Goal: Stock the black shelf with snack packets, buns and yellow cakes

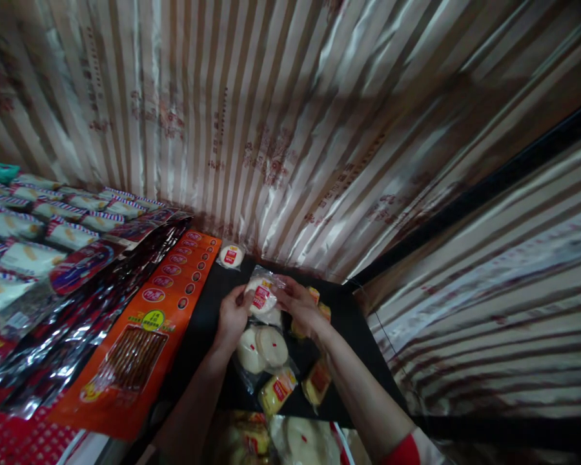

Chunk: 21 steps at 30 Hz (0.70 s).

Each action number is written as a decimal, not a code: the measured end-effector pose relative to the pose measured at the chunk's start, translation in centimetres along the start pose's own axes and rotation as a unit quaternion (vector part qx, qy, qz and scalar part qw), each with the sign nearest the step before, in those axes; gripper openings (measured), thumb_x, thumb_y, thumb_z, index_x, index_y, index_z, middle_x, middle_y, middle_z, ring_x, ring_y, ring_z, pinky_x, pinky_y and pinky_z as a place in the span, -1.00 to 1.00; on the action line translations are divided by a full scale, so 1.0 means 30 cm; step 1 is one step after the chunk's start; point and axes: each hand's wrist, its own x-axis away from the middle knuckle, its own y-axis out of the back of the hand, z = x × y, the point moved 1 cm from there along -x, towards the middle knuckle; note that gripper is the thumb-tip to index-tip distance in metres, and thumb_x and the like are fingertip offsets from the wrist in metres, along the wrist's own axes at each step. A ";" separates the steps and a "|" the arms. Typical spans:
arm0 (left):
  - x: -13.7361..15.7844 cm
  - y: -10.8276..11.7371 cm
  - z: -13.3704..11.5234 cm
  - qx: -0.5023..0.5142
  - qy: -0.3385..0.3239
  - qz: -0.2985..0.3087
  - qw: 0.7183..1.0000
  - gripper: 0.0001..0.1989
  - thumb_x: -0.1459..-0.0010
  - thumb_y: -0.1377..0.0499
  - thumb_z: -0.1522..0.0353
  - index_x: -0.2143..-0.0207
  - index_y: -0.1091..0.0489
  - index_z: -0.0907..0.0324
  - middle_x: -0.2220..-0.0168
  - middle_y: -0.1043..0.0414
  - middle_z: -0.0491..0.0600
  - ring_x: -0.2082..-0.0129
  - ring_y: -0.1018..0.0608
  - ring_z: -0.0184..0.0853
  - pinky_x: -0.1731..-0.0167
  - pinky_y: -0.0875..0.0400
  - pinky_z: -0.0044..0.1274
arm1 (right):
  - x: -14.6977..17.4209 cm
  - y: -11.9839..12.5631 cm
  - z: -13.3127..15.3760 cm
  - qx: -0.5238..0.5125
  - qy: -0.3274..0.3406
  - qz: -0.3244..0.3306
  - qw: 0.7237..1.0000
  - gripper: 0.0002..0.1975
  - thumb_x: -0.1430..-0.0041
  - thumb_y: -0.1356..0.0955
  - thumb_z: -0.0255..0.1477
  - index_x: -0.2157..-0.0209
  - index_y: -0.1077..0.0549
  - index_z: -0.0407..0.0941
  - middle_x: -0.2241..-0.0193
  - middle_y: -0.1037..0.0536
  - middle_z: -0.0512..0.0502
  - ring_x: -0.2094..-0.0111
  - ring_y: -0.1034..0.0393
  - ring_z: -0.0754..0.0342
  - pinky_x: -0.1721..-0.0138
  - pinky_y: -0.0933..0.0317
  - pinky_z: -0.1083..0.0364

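Between my two hands is a round white pastry in a clear wrapper (261, 297) with a red label. My left hand (234, 316) pinches its left edge, and my right hand (299, 305) grips the upper right of the wrapper. Just below the hands lie round white pastries in clear bags (271, 347), each with a small red mark. A yellow wrapped cake (277, 391) with a red label sits nearer to me. Another wrapped cake (316, 382) lies beside my right forearm, and more yellow packs (323, 311) are partly hidden behind my right hand.
One wrapped white pastry (231, 256) lies at the back of the black surface (201, 336). To the left are a long orange snack bag (140, 349) and rows of white packets (68, 232). Striped sheeting (271, 129) hangs behind, and a dark pole (465, 187) slants across the right.
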 end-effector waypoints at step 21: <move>-0.111 0.048 0.032 -0.253 -0.087 -0.168 0.949 -0.64 -0.09 -0.02 0.44 0.07 -0.42 0.17 -0.15 -0.25 0.04 -0.23 -0.15 -0.18 -0.23 0.01 -0.32 | -0.377 -0.252 -0.129 0.060 0.008 -0.141 0.988 -0.77 0.13 -0.38 -0.36 0.36 -0.42 -0.14 0.52 -0.48 0.06 0.49 -0.35 0.15 0.45 -0.25 0.19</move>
